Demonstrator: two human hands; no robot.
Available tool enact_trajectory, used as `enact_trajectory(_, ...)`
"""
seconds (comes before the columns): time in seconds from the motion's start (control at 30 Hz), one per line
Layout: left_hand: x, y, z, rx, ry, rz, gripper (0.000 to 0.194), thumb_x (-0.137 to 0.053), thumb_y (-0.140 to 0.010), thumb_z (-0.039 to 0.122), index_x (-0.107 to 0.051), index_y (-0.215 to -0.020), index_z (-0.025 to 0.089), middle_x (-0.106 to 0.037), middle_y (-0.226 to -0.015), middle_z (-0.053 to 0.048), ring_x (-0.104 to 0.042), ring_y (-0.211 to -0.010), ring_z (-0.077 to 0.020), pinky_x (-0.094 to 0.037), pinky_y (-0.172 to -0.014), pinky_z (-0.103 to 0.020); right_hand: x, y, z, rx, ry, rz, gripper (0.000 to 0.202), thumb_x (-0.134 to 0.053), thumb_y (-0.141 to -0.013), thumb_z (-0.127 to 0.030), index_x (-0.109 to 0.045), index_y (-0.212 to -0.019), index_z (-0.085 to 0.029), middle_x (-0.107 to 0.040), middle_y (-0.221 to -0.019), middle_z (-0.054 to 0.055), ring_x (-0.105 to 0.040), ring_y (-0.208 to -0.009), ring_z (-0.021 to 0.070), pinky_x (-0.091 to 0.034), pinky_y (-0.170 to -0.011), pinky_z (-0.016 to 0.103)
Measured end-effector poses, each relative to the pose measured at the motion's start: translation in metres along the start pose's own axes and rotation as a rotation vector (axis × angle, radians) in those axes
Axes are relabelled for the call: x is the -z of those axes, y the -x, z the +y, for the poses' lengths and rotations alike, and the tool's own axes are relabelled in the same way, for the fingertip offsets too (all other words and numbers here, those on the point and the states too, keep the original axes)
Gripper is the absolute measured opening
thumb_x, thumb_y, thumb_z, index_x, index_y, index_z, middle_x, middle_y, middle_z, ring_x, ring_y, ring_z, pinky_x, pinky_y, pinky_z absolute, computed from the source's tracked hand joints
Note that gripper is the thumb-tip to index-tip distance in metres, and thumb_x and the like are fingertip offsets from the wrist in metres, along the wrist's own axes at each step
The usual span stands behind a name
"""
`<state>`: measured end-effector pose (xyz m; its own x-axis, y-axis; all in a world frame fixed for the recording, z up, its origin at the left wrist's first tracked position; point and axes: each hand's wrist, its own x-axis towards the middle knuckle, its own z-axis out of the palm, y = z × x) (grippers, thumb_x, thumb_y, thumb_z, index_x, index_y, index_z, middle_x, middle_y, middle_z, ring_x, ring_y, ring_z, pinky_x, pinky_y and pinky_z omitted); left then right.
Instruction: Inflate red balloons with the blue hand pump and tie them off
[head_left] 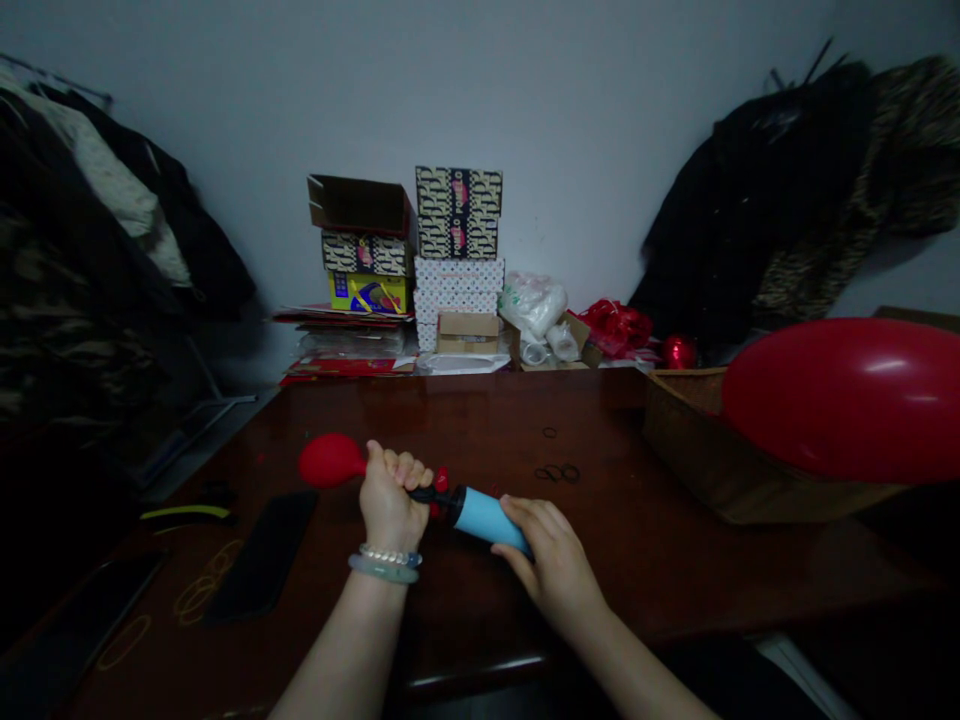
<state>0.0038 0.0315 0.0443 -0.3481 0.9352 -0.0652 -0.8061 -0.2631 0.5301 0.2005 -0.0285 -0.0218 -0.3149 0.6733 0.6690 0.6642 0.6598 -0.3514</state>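
Observation:
A light blue balloon pump with a black end lies across the space between my hands, above the brown table. My right hand is wrapped round the blue barrel. Closed round the pump's black nozzle end is my left hand, which also covers the neck of a small, partly filled red balloon. The balloon sticks out to the left of that fist. Behind the pump, small red pieces lie partly hidden on the table.
A basket at the right holds a large red balloon. Dark rubber bands lie mid-table. On the left are a dark flat slab, yellowish bands and a yellow-edged tool. Stacked boxes stand behind.

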Motion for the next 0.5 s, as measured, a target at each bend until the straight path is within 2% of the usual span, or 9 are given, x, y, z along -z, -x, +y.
enact_trajectory(0.3,0.01,-0.016,0.03,-0.036,0.035,0.01,0.053,-0.049,-0.088,0.047,-0.02,-0.053,0.018,-0.023,-0.04,0.007,-0.023,-0.033,-0.0051,-0.022,-0.036,-0.02,0.009,0.003,0.016,0.005,0.044,-0.039,0.047,-0.061,-0.086,-0.029,-0.049,-0.13,-0.02,-0.061,-0.121,0.011,-0.056,-0.11,0.0249,-0.048,-0.094,0.045)
enact_trajectory(0.5,0.013,-0.017,0.026,0.01,0.032,-0.033,0.053,-0.051,-0.087,0.045,-0.021,-0.053,0.018,-0.024,-0.041,0.007,-0.022,-0.033,-0.0053,-0.021,-0.036,-0.02,0.004,0.006,0.01,0.007,0.036,-0.009,0.045,-0.061,-0.085,-0.026,-0.05,-0.127,-0.017,-0.061,-0.117,0.013,-0.057,-0.106,0.0251,-0.049,-0.092,0.045)
